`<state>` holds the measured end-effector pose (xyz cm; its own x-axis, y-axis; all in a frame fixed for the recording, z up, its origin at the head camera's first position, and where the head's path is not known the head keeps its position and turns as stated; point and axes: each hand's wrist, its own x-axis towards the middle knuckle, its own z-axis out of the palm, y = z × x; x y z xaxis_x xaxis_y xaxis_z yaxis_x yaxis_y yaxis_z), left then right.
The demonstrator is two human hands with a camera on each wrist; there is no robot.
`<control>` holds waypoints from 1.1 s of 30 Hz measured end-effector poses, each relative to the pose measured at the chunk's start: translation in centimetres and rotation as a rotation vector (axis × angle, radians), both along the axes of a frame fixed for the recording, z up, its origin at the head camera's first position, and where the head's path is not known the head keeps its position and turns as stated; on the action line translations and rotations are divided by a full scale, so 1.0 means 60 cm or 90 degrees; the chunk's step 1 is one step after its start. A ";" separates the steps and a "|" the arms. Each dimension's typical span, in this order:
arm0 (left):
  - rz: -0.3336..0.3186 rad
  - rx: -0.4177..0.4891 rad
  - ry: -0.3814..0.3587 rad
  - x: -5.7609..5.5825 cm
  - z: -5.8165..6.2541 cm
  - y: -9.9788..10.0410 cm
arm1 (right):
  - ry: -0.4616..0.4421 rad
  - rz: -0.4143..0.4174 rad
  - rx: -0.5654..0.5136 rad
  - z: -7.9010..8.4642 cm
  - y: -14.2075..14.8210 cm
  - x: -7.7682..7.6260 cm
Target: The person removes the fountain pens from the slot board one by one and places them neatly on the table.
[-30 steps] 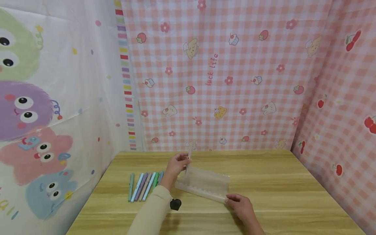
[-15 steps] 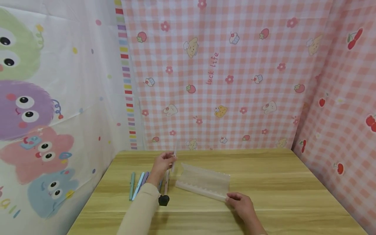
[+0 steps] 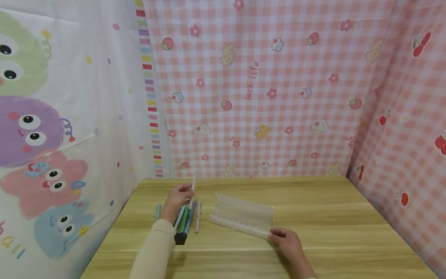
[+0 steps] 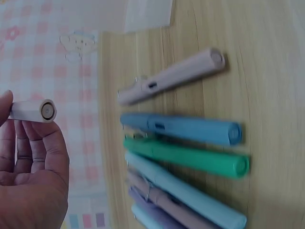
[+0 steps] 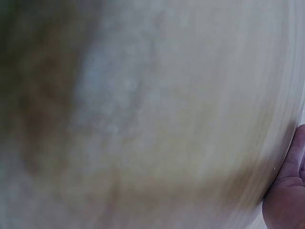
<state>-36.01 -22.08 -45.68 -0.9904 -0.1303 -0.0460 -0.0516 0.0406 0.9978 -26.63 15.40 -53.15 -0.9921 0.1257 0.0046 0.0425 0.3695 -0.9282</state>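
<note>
My left hand (image 3: pixel 177 199) pinches a whitish pen (image 4: pixel 32 110) between thumb and fingers, held upright above the row of pens. In the left wrist view its round end faces the camera. Below lie a pale pink pen (image 4: pixel 176 75), a blue pen (image 4: pixel 186 130), a green pen (image 4: pixel 190 156), and several light blue, brownish and purple ones, side by side. My right hand (image 3: pixel 287 242) pinches the near right corner of a clear frosted plastic sleeve (image 3: pixel 245 212) with a scalloped edge, lying flat on the table. The right wrist view is mostly blurred, with part of the hand at its right edge.
The wooden table (image 3: pixel 327 217) reaches back to a pink checked cloth (image 3: pixel 296 77). A white cartoon-print cloth (image 3: pixel 94 162) hangs on the left, and another checked cloth (image 3: pixel 407 155) on the right. A black wrist camera (image 3: pixel 180 238) partly covers the pens' near ends.
My left hand has carried the whitish pen leftward from above the sleeve to above the pens. The pale pink pen has come into view beside the row. My right hand stays at the sleeve's corner.
</note>
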 end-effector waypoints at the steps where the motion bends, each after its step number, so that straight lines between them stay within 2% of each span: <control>1: 0.000 -0.003 0.000 0.002 0.000 -0.005 | -0.001 -0.001 -0.001 0.000 0.000 0.000; 9: -0.007 -0.023 -0.009 0.014 -0.001 -0.049 | -0.006 -0.002 -0.004 -0.001 0.000 -0.001; 22: -0.006 -0.046 -0.030 0.043 -0.008 -0.144 | -0.010 0.002 0.003 0.004 0.001 0.001; 33: -0.015 -0.049 -0.029 0.069 -0.030 -0.211 | -0.015 0.000 -0.002 0.007 -0.002 0.003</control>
